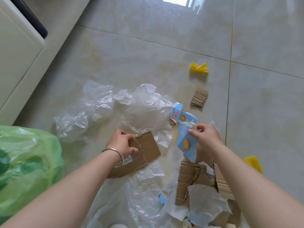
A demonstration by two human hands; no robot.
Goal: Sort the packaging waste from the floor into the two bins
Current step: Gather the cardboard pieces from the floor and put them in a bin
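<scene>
My left hand [122, 143] grips a brown cardboard piece [148, 147] with a white label, held just above the floor. To its right, my right hand [208, 139] pinches a torn light-blue carton [186, 143] printed with a biscuit picture. Crumpled clear plastic film [144, 109] is spread on the tiles beyond both hands and below them. More corrugated cardboard [195, 178] and torn paper are heaped under my right forearm. At the left edge stands a bin lined with a green bag [28, 163]. The second bin is out of view.
A small cardboard scrap [199, 98] and a yellow plastic scrap [198, 68] lie farther out on the pale floor tiles [148, 46]. Another yellow piece [254, 163] sits at the right by my forearm. A white cabinet [18, 51] runs along the left.
</scene>
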